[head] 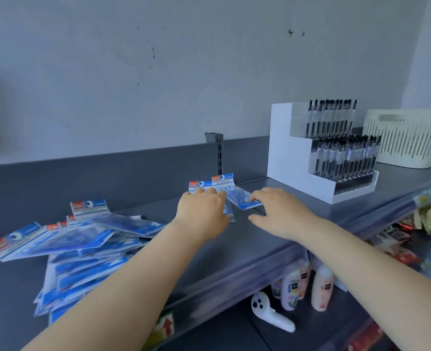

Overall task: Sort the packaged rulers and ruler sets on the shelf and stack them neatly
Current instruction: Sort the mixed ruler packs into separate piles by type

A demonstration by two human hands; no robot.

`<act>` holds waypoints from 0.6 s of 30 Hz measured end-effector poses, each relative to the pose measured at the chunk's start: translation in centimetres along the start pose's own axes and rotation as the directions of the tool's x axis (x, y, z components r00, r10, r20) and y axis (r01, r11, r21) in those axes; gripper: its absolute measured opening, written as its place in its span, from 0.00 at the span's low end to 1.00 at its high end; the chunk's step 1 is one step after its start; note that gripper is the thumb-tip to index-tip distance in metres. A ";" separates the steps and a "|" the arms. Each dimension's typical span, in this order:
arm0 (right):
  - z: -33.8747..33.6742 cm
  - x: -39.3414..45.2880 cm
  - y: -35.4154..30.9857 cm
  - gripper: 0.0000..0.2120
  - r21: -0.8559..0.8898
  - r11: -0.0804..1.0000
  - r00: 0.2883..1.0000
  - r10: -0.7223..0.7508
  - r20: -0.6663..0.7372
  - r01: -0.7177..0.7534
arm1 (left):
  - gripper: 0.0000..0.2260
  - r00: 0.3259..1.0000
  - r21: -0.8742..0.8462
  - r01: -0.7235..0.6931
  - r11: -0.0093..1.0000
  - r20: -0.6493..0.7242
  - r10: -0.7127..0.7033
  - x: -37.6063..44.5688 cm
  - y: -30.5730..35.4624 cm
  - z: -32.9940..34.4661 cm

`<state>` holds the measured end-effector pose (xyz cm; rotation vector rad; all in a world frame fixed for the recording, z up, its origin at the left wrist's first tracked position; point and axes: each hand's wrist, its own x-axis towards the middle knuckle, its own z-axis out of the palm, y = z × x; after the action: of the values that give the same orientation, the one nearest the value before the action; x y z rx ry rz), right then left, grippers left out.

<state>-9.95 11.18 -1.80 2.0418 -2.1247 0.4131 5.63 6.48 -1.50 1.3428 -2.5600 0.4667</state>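
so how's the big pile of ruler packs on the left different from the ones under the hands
The big pile holds many packs, fanned out at crooked angles and overlapping; the small stack shows only two or so, lined up side by side. The pile lies untouched, while the left hand presses on the stack and the right hand touches its edge. Both have the same blue packaging with red-and-blue header cards, on the same grey shelf.

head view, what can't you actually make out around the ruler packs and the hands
- Head view: print on the ruler packs at the back is too small to read.
- How many packs lie under the left hand: the hand covers them.
- The right hand fingers touch a pack edge; grip unclear.
- The loose pile: overlapping packs, near end blurred, count unknown.
- Lower-shelf bottles: labels blurred.
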 end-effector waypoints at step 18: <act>3.9 11.2 5.0 0.16 0.066 0.992 0.981 -0.117 0.154 0.108 | 0.15 0.995 0.279 0.075 0.957 0.035 -0.088 6.9 0.5 3.9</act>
<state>-15.24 -0.48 -2.44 2.2840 -2.0916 0.3091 1.17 0.08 -2.94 1.5609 -2.5356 0.8124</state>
